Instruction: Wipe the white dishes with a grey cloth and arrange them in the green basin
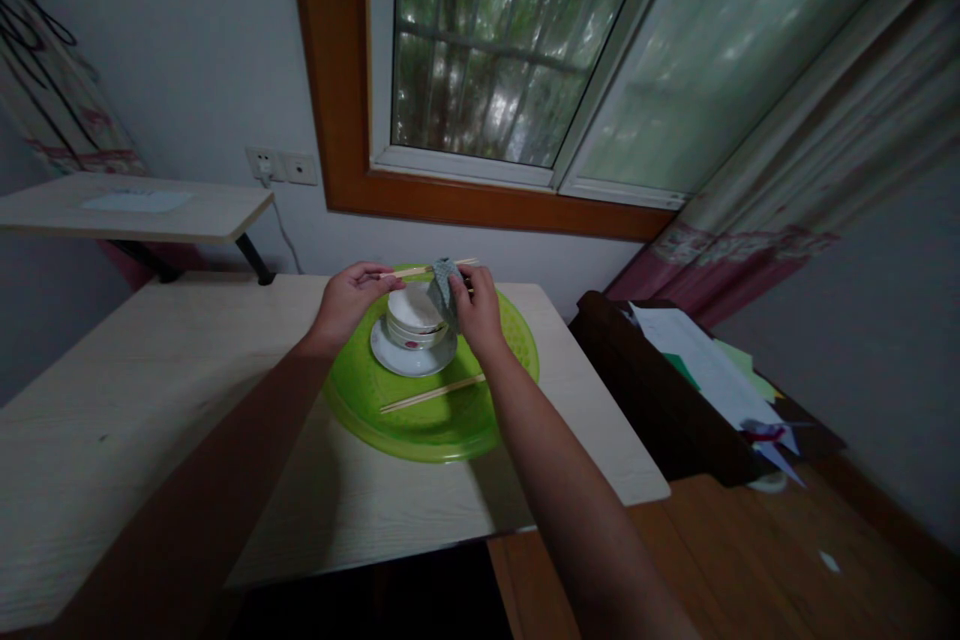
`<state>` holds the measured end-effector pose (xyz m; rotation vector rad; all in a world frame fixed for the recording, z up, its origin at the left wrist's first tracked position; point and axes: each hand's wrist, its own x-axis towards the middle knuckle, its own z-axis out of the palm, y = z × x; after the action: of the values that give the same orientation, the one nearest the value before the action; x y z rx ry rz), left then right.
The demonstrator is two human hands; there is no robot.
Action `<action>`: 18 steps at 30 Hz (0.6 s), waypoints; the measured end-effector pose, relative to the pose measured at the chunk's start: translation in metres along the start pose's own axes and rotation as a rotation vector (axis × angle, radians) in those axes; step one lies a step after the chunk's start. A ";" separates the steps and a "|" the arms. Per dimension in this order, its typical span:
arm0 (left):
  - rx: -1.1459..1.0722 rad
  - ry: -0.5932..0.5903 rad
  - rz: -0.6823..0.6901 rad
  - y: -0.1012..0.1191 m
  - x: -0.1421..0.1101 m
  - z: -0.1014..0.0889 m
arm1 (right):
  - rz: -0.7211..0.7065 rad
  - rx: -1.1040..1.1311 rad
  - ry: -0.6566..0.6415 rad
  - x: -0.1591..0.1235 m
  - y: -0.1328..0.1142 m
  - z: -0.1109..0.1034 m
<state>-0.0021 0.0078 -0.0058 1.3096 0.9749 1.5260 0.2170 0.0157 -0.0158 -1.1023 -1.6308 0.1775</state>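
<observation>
Above a round green tray [360,415], my left hand [351,298] is closed on the left end of a pair of wooden chopsticks [414,272]. My right hand [478,308] grips a grey-green cloth [445,288] that is folded around the chopsticks, whose far ends stick out to the right. Beneath my hands, stacked white bowls [411,312] sit on a white plate [414,360] in the tray. Another pair of chopsticks [431,394] lies on the tray in front of the plate, its right end partly hidden by my right forearm.
The tray rests on a light wooden table [277,480]. A raised shelf [150,205] with a paper on it stands at the left. Behind is a wall with sockets [281,166] and a window [517,40]. Papers [697,360] lie on a dark brown piece of furniture at right.
</observation>
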 end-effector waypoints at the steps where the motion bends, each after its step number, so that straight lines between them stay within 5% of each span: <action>1: 0.005 -0.004 0.002 0.000 0.000 0.000 | 0.023 0.014 0.014 0.000 0.000 0.000; 8: 0.019 -0.066 -0.042 -0.001 -0.003 0.001 | 0.131 0.140 0.180 -0.001 0.000 -0.001; 13: 0.030 -0.103 -0.045 0.003 -0.005 0.000 | 0.085 0.121 0.034 -0.003 -0.006 0.002; 18: 0.059 -0.095 -0.027 0.006 -0.005 0.001 | -0.113 -0.079 -0.058 -0.003 -0.009 0.002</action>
<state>-0.0021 0.0013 -0.0017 1.3917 0.9798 1.4114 0.2103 0.0098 -0.0129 -1.0690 -1.7596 0.0720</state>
